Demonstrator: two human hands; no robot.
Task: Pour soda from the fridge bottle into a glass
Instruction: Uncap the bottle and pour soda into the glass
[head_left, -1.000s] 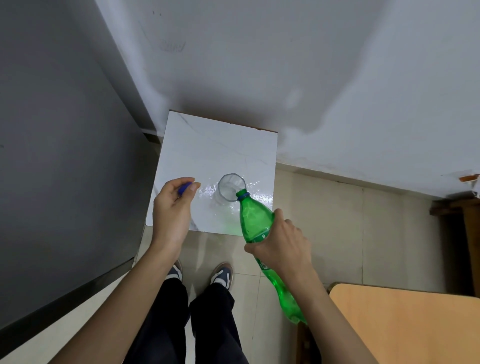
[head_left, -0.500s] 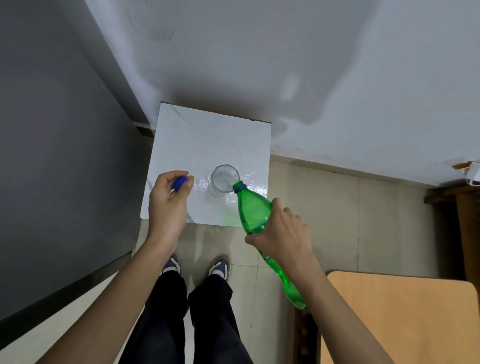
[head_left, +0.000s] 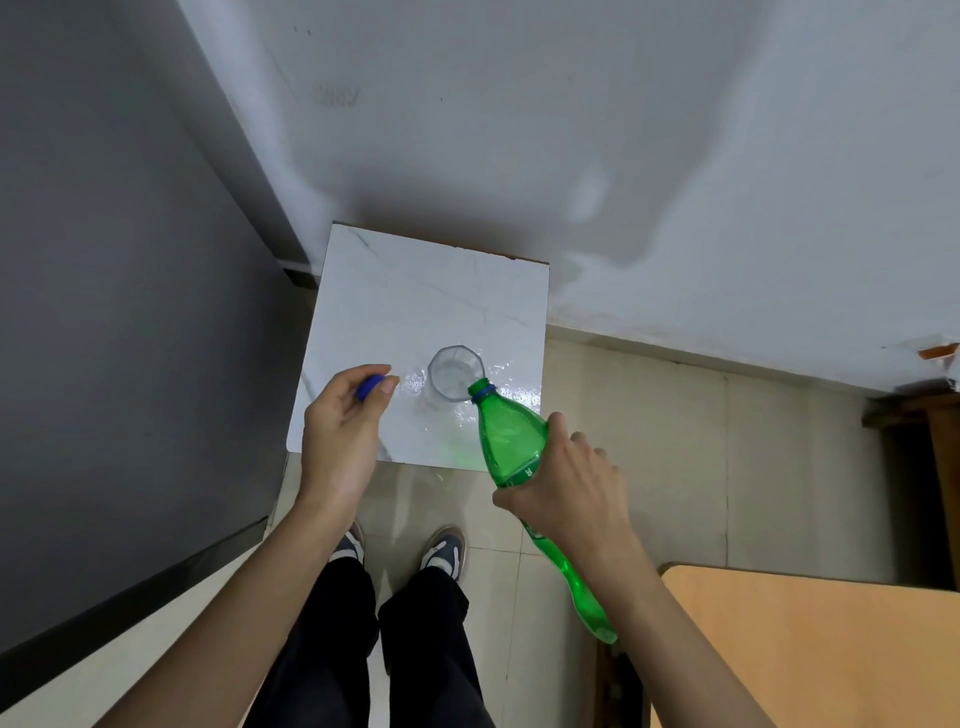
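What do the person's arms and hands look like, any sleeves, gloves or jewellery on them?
Nothing is worn on either. The left hand and right hand have no gloves, and no rings or watch can be seen. The left forearm and right forearm are uncovered down to the picture's edge, with no sleeve, band or marking in view.

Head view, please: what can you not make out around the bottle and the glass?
- Soda level in the glass: head view, too faint to tell.
- Label of the green bottle: head view, mostly covered by the right hand.
- Most of the blue cap: head view, hidden by the left hand.
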